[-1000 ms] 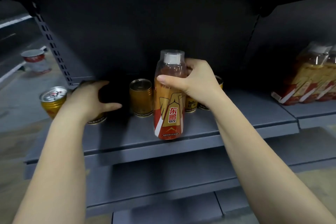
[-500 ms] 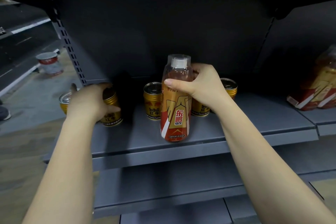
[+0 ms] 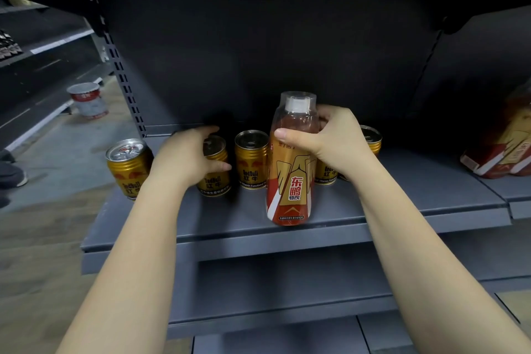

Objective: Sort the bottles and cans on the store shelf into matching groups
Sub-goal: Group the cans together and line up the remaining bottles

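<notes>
A tall orange and red drink bottle (image 3: pixel 289 181) with a clear cap cover stands near the front of the grey shelf (image 3: pixel 402 204). My right hand (image 3: pixel 330 144) grips its neck and shoulder. Several gold Red Bull cans stand in a row behind it. My left hand (image 3: pixel 189 155) grips one gold can (image 3: pixel 215 181) from above and the side. Another can (image 3: pixel 129 167) stands at the shelf's far left, one can (image 3: pixel 250 164) between my hands, and two cans (image 3: pixel 326 175) are partly hidden behind my right hand.
A wrapped pack of the same orange bottles (image 3: pixel 505 149) lies on the neighbouring shelf to the right. A perforated upright post (image 3: pixel 120 75) marks the shelf's left end. A white and red bucket (image 3: pixel 87 100) sits on the floor beyond. A lower shelf juts out below.
My left hand has slid its gold can to the right, toward the middle can. The view has shifted left, showing more of the far-left can. The bottle stays upright in my right hand.
</notes>
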